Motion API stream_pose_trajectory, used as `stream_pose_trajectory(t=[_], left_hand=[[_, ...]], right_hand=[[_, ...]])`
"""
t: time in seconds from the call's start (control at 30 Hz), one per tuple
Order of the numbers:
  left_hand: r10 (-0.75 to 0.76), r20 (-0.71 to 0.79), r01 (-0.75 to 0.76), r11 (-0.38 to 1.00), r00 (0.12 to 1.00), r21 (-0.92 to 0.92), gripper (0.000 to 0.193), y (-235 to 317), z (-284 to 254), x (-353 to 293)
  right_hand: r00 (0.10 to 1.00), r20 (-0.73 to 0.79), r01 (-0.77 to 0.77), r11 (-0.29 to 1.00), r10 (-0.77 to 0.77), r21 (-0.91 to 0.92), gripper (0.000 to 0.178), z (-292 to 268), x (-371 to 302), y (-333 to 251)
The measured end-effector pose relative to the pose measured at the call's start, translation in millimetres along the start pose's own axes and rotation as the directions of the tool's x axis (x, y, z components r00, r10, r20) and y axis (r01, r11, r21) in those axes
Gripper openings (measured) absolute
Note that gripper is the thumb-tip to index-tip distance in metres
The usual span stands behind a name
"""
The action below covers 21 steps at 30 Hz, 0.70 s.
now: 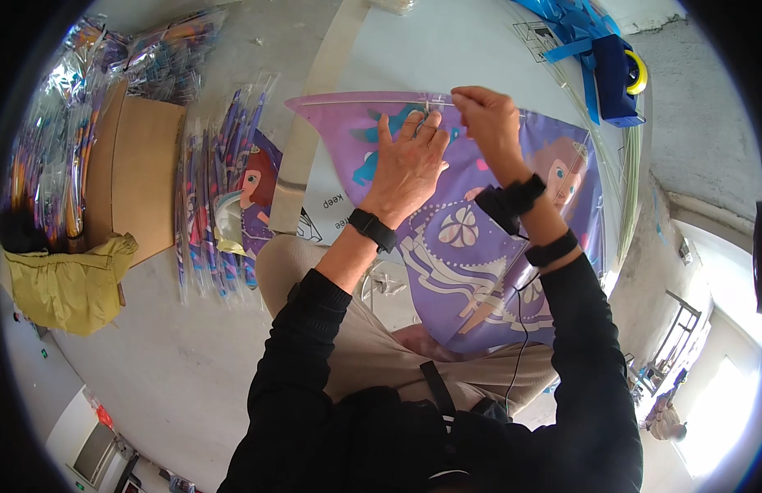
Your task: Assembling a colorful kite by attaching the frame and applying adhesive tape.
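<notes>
Here on the pale board [455,62], the purple printed sheet [471,271] is lying across the middle, its lower end spilling off the board's near edge toward the beige-trousered legs [356,329]. A thin pale strip [348,102] is running along the sheet's far edge, above the board. And the left hand [407,160] is resting on the sheet over the board's middle, its fingers standing apart just below that strip. Over to its right, the right hand [489,119] is working at the same far edge, thumb and forefinger coming close together; whether they are clamping anything, I cannot tell. A wristwatch [371,228] is sitting on the left wrist, a dark device [510,201] on the right. At the board's far right corner, a blue tape dispenser [615,86] is standing beside blue strips [566,29], and slim pale rods [632,177] are lining the board's right side. Off the board's left, wrapped purple packets [221,197] are lying next to a cardboard box [143,177], with yellow cloth [64,283] draping at the box's near end.
</notes>
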State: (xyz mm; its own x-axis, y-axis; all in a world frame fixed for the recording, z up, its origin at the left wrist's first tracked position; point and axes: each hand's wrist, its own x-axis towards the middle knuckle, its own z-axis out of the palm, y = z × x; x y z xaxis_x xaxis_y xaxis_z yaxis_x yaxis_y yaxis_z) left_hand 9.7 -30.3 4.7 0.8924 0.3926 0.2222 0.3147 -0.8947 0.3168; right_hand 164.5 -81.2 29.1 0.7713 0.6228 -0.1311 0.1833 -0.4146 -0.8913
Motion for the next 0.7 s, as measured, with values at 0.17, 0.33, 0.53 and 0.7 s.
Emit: stream_pose_trajectory(t=[0.17, 0.33, 0.53, 0.7], left_hand=[[-0.001, -0.039, 0.001, 1.000, 0.999, -0.007, 0.038, -0.3, 2.8, -0.4], [-0.006, -0.020, 0.006, 1.000, 1.000, -0.010, 0.038, -0.4, 3.2, -0.6], [0.007, 0.008, -0.007, 1.000, 1.000, 0.006, 0.043, -1.5, 2.8, -2.0], [0.012, 0.014, -0.013, 1.000, 1.000, 0.021, 0.042, 0.3, 0.8, -2.2]], right_hand=[[0.767, 0.229, 0.618, 0.594, -0.600, -0.514, 0.028, 0.7, -24.9, 18.1], [0.692, 0.362, 0.669, 0.367, -0.624, -0.647, 0.038, -1.3, -15.3, 23.6], [0.697, 0.384, 0.636, 0.276, -0.606, -0.720, 0.033, 5.3, -10.0, 25.3], [0.748, 0.365, 0.590, 0.305, -0.554, -0.747, 0.030, 7.5, -10.3, 18.7]])
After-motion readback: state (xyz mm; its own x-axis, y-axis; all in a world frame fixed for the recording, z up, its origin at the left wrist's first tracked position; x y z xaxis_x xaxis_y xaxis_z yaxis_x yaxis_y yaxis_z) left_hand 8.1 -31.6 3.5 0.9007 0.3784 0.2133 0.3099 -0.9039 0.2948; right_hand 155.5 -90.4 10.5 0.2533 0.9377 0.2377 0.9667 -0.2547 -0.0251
